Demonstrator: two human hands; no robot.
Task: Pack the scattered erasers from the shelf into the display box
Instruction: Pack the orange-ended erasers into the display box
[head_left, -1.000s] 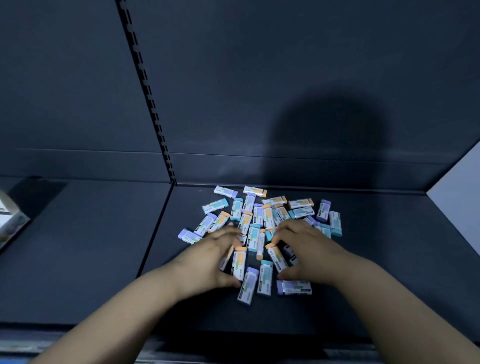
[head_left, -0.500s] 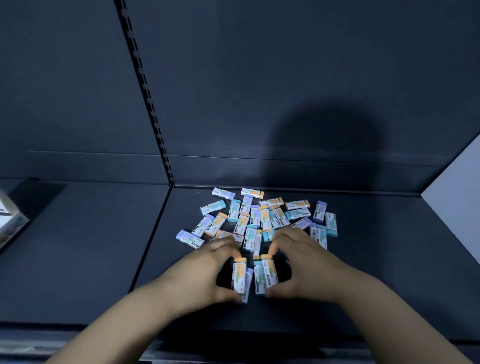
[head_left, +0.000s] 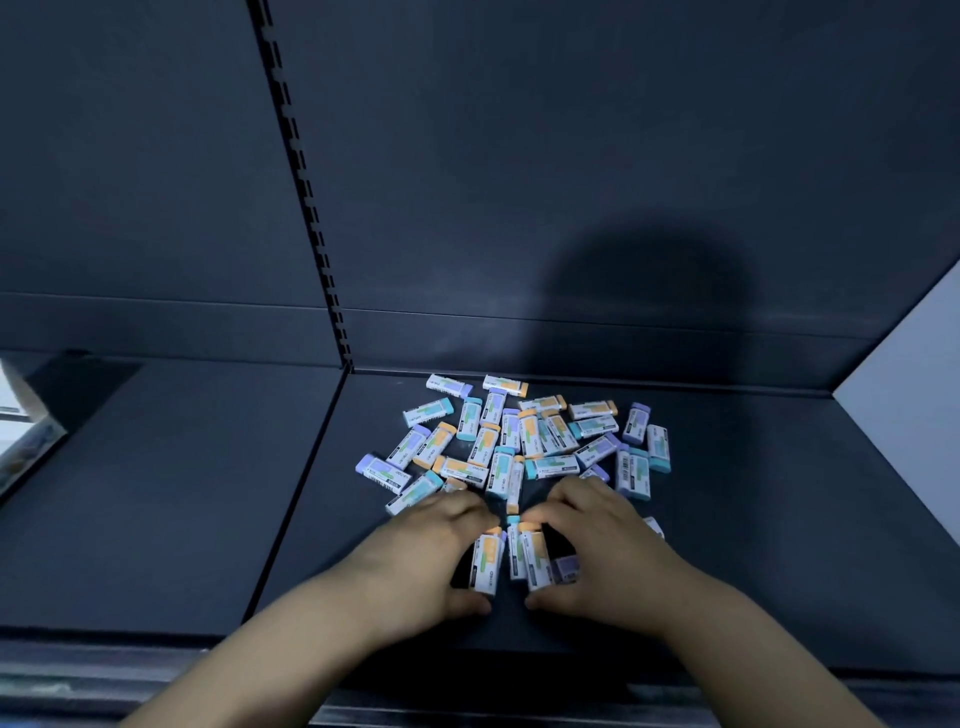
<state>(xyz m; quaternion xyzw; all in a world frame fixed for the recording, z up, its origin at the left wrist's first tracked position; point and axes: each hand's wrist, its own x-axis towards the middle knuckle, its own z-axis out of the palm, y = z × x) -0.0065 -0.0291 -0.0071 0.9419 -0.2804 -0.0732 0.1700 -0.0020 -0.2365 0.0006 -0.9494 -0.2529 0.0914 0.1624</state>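
Several small erasers (head_left: 524, 441) in white sleeves with orange, teal or purple ends lie scattered on the dark shelf (head_left: 753, 519). Close to the front edge, a small bunch of erasers (head_left: 511, 558) stands packed side by side between my two hands. My left hand (head_left: 426, 556) cups the bunch from the left, fingers curled over its far end and thumb at its near end. My right hand (head_left: 597, 551) mirrors it on the right side. Part of a white box (head_left: 21, 431) shows at the far left edge.
The shelf's dark back wall (head_left: 571, 182) rises behind the pile, with a slotted upright rail (head_left: 301, 187) left of centre. A seam (head_left: 306, 493) splits the shelf into two boards. A pale side panel (head_left: 909, 389) closes the right end.
Both hands have drawn closer together and pulled a few loose erasers toward the front edge, squeezing them into a tight upright bunch. The remaining pile has shifted little.
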